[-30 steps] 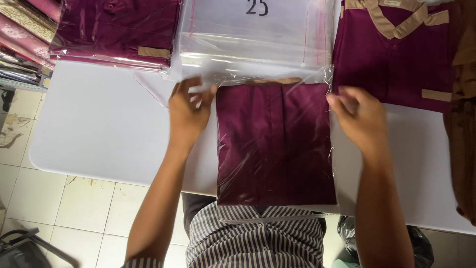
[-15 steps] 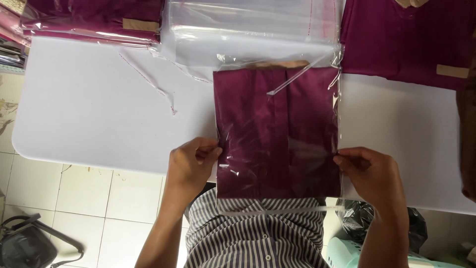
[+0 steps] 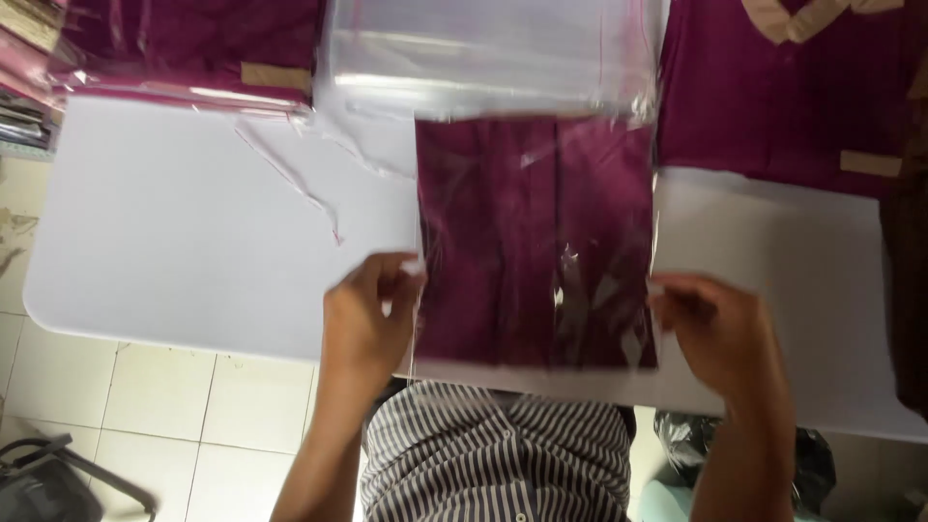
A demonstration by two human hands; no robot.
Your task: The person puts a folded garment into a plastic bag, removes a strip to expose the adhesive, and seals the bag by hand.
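A folded maroon garment inside a clear plastic bag (image 3: 536,242) lies on the white table (image 3: 174,242) in front of me. My left hand (image 3: 362,314) pinches the bag's left edge near its lower corner. On the other side, my right hand (image 3: 715,333) grips the right edge at about the same height. The bag's open top end points away from me, toward a stack of empty clear bags (image 3: 483,53).
Bagged maroon garments (image 3: 184,43) are piled at the far left. An unbagged maroon garment with tan trim (image 3: 793,87) lies at the far right. A thin plastic strip (image 3: 290,179) lies on the table. Tiled floor and a black bag (image 3: 735,449) show below.
Both hands slid from the bag's far end down its sides to the near corners. The bagged garment stays in roughly the same spot on the table.
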